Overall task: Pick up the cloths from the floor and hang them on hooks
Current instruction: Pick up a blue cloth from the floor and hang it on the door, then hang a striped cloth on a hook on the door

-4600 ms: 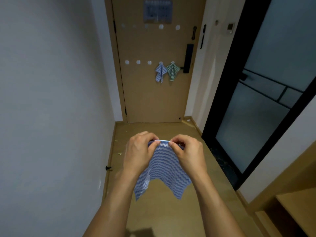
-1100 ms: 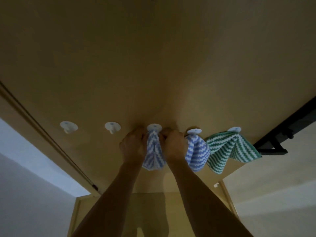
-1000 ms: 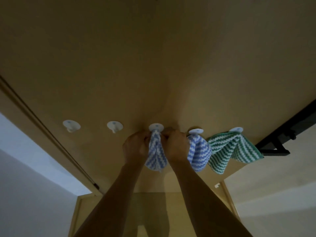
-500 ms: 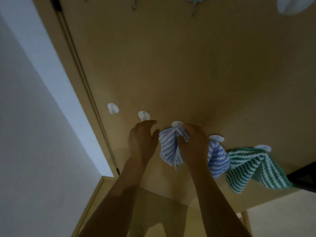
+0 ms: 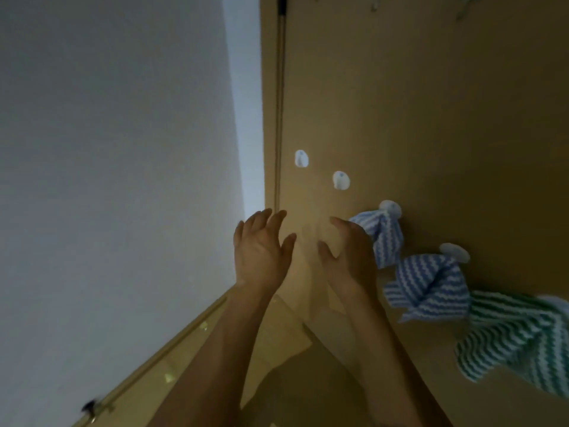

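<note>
Both hands have let go, the left hand (image 5: 261, 251) and right hand (image 5: 348, 254) with fingers spread wide, holding nothing; check the blue cloth (image 5: 383, 234) at two o'clock sits snug on its hook (image 5: 390, 208).

No legible text, label or number — door and cloths alike

Both forearms bare, rising from the lower edge of frame and reaching forward and up, roughly parallel, a little apart. Left hand (image 5: 260, 251) seen from the back: fingers spread and nearly straight, tips pointing up, thumb splayed toward the other hand; grips nothing. Right hand (image 5: 348, 257) also back-on, fingers loosely extended with a slight curl, thumb angled inward toward the left; holds nothing. Thumbs near each other but not touching. Wrists straight, in line with the forearms. Image dim, slightly blurred.
</note>
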Demonstrator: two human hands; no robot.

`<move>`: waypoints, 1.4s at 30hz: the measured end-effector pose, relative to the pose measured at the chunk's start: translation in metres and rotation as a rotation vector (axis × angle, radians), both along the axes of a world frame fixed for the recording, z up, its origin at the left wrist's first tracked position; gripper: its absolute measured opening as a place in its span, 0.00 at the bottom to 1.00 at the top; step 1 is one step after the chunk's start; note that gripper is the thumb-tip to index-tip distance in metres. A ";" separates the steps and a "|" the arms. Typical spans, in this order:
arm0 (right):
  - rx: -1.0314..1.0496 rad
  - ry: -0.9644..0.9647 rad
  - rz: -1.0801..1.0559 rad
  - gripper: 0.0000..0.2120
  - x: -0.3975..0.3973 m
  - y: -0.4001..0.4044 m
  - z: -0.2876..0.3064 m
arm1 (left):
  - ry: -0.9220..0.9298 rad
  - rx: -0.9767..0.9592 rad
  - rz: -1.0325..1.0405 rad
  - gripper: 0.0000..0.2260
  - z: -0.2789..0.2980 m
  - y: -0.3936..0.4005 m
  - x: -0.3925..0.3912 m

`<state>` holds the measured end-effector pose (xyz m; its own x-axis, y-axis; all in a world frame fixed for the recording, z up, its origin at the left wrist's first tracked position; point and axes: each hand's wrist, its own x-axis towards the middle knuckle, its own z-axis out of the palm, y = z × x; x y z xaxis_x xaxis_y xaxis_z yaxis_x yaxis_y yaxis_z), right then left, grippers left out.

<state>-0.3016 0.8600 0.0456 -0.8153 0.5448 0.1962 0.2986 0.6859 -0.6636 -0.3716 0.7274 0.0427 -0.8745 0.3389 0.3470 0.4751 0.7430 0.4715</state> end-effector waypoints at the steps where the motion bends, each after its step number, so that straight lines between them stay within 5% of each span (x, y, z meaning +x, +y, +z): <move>1: 0.006 0.008 0.023 0.25 -0.001 -0.011 0.000 | -0.005 -0.015 0.048 0.22 -0.001 -0.013 0.006; 16: -0.002 -0.058 0.611 0.28 0.022 -0.230 0.007 | -0.038 -0.094 0.664 0.23 0.002 -0.247 0.116; 42: 0.099 -0.175 1.491 0.29 0.248 -0.640 -0.014 | -0.149 0.032 1.479 0.23 -0.024 -0.605 0.440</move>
